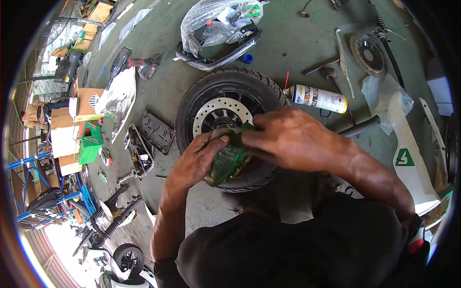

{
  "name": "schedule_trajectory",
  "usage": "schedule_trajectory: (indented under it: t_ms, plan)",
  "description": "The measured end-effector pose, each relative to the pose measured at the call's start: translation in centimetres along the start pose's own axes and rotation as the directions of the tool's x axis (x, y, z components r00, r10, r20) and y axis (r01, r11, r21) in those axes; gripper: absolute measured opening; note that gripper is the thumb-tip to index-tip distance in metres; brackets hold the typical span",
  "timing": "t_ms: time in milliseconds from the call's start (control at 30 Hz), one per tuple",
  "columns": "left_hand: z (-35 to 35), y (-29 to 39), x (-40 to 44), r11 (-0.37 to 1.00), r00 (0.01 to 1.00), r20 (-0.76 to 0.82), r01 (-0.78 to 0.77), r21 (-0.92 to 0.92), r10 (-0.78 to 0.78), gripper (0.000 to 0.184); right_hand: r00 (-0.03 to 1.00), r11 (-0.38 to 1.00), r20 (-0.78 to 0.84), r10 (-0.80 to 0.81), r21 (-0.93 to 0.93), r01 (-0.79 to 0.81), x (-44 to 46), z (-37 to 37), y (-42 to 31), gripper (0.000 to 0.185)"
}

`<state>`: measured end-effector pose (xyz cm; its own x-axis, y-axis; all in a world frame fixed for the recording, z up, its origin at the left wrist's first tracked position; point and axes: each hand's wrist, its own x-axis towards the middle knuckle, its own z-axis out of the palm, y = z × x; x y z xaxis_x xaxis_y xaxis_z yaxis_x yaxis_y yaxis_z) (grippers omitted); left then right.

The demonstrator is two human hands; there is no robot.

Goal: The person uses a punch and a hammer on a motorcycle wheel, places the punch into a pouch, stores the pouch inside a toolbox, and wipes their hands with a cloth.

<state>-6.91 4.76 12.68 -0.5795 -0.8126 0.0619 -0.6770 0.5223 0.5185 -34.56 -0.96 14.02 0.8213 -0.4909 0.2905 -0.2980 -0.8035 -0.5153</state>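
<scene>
A shiny, see-through green plastic bag [224,162] is held over a motorcycle wheel [186,106] that lies flat on the floor. My left hand [194,161] is closed on the bag's left side, with the thumb on top. My right hand [290,139] pinches the bag's upper right edge; its fingers are slightly smeared by motion. What the bag contains cannot be made out. Beyond the hands shows the wheel's drilled brake disc [206,113], partly covered by the bag and the fingers.
A spray can [319,98] with a red straw lies right of the tyre. Ahead sit a bubble-wrapped part [201,29] and a blue cap [248,58]. Cordless power tools [144,65] lie at the left, and another brake disc [369,55] at the right.
</scene>
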Motion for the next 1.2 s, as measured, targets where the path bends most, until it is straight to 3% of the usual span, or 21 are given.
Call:
schedule_trajectory:
  t_ms: [67,100,167,200,300,400,500,533,600,633,667,700,800,867,933,1000,1033,1067,1167,1200]
  plan:
    - [-0.6,1.6,0.8,0.922,0.952,0.067,0.307,-0.234,-0.3,0.03,0.996,0.994,-0.005,0.09,0.057,-0.089,-0.2,0.7,0.5,0.026]
    - [-0.7,1.8,1.0,0.869,0.918,0.106,0.395,-0.297,-0.381,0.029,0.991,0.987,-0.004,0.136,0.089,-0.135,-0.3,0.9,0.6,0.026]
    - [-0.8,1.6,1.2,0.778,0.86,0.163,0.507,-0.371,-0.483,0.028,0.986,0.98,-0.132,0.1,0.182,-0.075,-0.2,1.0,0.5,0.028]
    - [-0.7,1.2,1.1,0.8,0.872,0.148,0.487,-0.352,-0.466,0.027,0.976,0.974,-0.198,0.087,0.222,-0.042,-0.2,1.0,0.5,0.029]
    - [-0.7,0.6,0.5,0.906,0.934,0.07,0.358,-0.227,-0.351,0.027,0.996,0.991,-0.085,0.036,0.134,-0.024,-0.2,1.2,0.9,0.03]
    - [-1.2,1.4,1.2,0.94,0.952,0.064,0.306,-0.149,-0.3,0.027,0.995,0.983,0.069,0.074,0.166,-0.084,-0.6,2.0,1.2,0.027]
    - [-0.6,0.2,0.2,0.998,0.998,-0.029,0.056,0.026,-0.055,0.028,0.967,0.937,-0.229,0.108,0.349,-0.022,0.2,1.0,1.0,0.023]
    - [-0.6,-0.1,0.0,0.997,0.998,-0.026,0.063,0.046,-0.061,0.028,0.957,0.941,-0.263,0.125,0.338,-0.03,0.2,1.5,1.1,0.022]
    - [-0.7,0.0,0.2,0.994,0.997,-0.024,0.07,0.082,-0.068,0.029,0.981,0.952,-0.121,0.153,0.282,-0.114,-0.5,2.8,1.8,0.024]
    - [-0.9,0.5,0.6,0.969,0.969,0.017,0.246,-0.012,-0.246,0.029,0.985,0.956,-0.046,0.168,0.251,-0.152,-0.9,3.2,2.0,0.025]
    - [-1.4,1.4,1.2,0.904,0.909,0.073,0.416,-0.096,-0.41,0.029,0.986,0.965,0.0,0.166,0.207,-0.162,-1.2,3.1,2.3,0.04]
    - [-1.7,2.0,1.6,0.8,0.817,0.14,0.576,-0.167,-0.559,0.03,0.988,0.971,-0.096,0.118,0.22,-0.094,-0.9,3.0,2.4,0.046]
    - [-0.7,-0.4,-0.6,0.983,0.984,-0.021,0.178,0.039,-0.178,0.032,0.972,0.966,-0.236,0.017,0.254,0.045,-0.4,2.7,1.8,0.063]
    - [-0.8,-0.3,-0.8,0.952,0.953,-0.015,0.3,-0.057,-0.301,0.032,0.988,0.974,-0.151,-0.024,0.221,0.057,-0.4,1.7,1.5,0.073]
    - [-0.9,0.2,0.2,0.868,0.881,-0.013,0.462,-0.184,-0.472,0.033,0.97,0.973,0.208,0.123,0.166,-0.159,-1.2,2.6,2.1,0.076]
    - [-1.6,1.9,1.8,0.684,0.727,0.005,0.649,-0.334,-0.687,0.034,0.82,0.952,0.512,0.257,0.013,-0.307,-1.1,2.3,1.9,0.081]
    - [-2.0,2.1,2.1,0.569,0.629,0.025,0.718,-0.401,-0.777,0.035,0.887,0.957,0.407,0.216,0.092,-0.275,-1.1,2.2,1.8,0.081]
    - [-2.0,1.8,1.7,0.533,0.612,0.058,0.728,-0.431,-0.789,0.05,0.939,0.957,0.297,0.175,0.172,-0.233,-1.4,2.4,1.8,0.082]
    - [-1.2,0.1,-0.6,0.866,0.872,-0.017,0.482,-0.13,-0.488,0.033,0.996,0.962,-0.013,0.088,0.26,-0.082,-0.7,2.2,1.7,0.084]
    - [-1.0,-0.2,-0.9,0.843,0.858,0.002,0.506,-0.181,-0.514,0.034,0.994,0.965,0.034,0.105,0.24,-0.11,-0.7,2.1,1.6,0.085]
